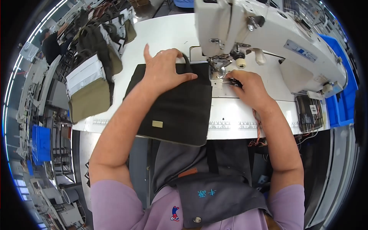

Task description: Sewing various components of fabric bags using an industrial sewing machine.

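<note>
A dark fabric bag panel (172, 107) with a small pale label lies on the white sewing table, its near edge overhanging the front. My left hand (161, 69) is at its far edge, thumb on the fabric, other fingers bent over the edge beside a dark handle loop (186, 63). One finger points up and away. My right hand (251, 88) is closed around small dark thread snips (233, 82), their tip beside the presser foot (218, 73) of the sewing machine (264, 30). The panel's right edge lies close by the foot.
Stacked olive, white and dark bag pieces (90, 97) lie at the table's left. A ruler strip (222, 125) runs along the front edge. Orange threads (257, 126) hang near my right forearm. Blue bins (337, 107) stand at right. Another person (51, 48) is far left.
</note>
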A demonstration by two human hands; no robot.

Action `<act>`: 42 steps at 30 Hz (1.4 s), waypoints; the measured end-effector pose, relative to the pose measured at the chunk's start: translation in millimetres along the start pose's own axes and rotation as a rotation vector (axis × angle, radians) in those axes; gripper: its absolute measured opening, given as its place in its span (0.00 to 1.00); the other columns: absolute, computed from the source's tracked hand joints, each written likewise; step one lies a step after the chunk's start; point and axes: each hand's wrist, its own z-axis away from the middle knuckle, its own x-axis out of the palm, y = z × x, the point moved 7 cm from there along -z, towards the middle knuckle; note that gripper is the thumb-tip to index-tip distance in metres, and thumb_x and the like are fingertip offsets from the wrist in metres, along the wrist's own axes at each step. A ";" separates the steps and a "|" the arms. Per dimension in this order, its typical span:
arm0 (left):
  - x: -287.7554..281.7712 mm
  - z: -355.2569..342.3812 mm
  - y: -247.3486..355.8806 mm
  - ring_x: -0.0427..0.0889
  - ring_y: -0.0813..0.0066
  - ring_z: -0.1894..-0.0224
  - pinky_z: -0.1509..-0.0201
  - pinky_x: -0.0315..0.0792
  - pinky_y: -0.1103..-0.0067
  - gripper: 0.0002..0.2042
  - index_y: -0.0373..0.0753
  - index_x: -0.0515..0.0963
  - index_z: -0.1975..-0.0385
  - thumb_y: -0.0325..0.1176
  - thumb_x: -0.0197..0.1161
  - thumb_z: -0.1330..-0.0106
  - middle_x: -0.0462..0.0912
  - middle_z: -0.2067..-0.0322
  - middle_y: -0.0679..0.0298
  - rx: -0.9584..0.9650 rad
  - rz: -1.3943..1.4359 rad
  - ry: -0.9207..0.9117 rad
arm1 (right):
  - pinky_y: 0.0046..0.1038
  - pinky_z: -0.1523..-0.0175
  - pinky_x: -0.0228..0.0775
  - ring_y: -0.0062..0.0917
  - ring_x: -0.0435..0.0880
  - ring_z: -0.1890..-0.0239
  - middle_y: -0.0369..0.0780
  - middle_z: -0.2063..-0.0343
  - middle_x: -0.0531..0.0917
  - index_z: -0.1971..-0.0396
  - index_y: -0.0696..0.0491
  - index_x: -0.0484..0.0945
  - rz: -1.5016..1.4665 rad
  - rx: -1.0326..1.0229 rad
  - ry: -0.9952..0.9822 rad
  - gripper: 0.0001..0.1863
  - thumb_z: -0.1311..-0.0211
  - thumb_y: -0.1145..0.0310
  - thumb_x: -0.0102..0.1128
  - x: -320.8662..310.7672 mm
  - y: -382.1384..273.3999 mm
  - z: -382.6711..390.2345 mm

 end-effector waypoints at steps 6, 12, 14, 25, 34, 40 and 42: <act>-0.3 21.7 52.2 0.79 0.65 0.47 0.35 0.58 0.63 0.21 0.44 0.83 0.59 0.49 0.78 0.48 0.83 0.55 0.63 0.320 0.134 0.167 | 0.43 0.58 0.75 0.43 0.85 0.64 0.42 0.67 0.85 0.58 0.48 0.83 0.106 -0.011 -0.024 0.12 0.40 0.60 0.68 -16.2 -14.5 0.6; 23.9 38.1 56.1 0.72 0.63 0.45 0.39 0.59 0.67 0.17 0.44 0.82 0.61 0.41 0.79 0.47 0.76 0.51 0.65 0.177 0.280 -0.120 | 0.40 0.61 0.76 0.38 0.84 0.67 0.38 0.68 0.82 0.57 0.48 0.84 0.022 -0.067 0.009 0.13 0.37 0.58 0.68 -13.5 -22.0 1.6; 23.1 41.2 56.6 0.72 0.63 0.44 0.38 0.59 0.67 0.16 0.43 0.82 0.61 0.40 0.78 0.46 0.76 0.52 0.65 0.164 0.302 -0.122 | 0.38 0.62 0.76 0.36 0.84 0.67 0.38 0.67 0.82 0.57 0.48 0.85 0.000 -0.080 0.028 0.13 0.38 0.60 0.68 -11.7 -21.7 2.1; 28.0 36.4 56.7 0.71 0.65 0.44 0.36 0.55 0.63 0.11 0.43 0.87 0.64 0.38 0.76 0.44 0.74 0.52 0.66 0.076 0.382 -0.195 | 0.35 0.68 0.77 0.30 0.85 0.71 0.34 0.67 0.82 0.69 0.47 0.87 -0.030 -0.184 0.054 0.07 0.41 0.61 0.70 1.1 -31.2 4.2; 35.4 31.9 56.2 0.71 0.63 0.47 0.42 0.57 0.65 0.06 0.41 0.84 0.72 0.34 0.74 0.44 0.76 0.55 0.65 0.051 0.359 -0.120 | 0.32 0.72 0.75 0.26 0.84 0.74 0.31 0.67 0.81 0.66 0.46 0.88 0.107 -0.237 0.050 0.07 0.44 0.65 0.73 -2.0 -38.5 4.6; 37.1 31.3 55.9 0.71 0.63 0.47 0.42 0.58 0.65 0.05 0.42 0.84 0.73 0.32 0.74 0.45 0.75 0.53 0.66 0.059 0.361 -0.118 | 0.36 0.68 0.77 0.31 0.86 0.69 0.35 0.68 0.81 0.74 0.49 0.84 0.102 -0.206 0.052 0.04 0.47 0.66 0.68 -2.9 -38.4 5.3; 36.4 31.8 56.3 0.71 0.63 0.48 0.42 0.58 0.65 0.05 0.42 0.84 0.73 0.32 0.74 0.45 0.75 0.53 0.66 0.073 0.349 -0.095 | 0.36 0.68 0.77 0.31 0.86 0.69 0.35 0.67 0.81 0.74 0.49 0.84 0.093 -0.202 0.065 0.05 0.46 0.64 0.68 -2.5 -37.8 5.9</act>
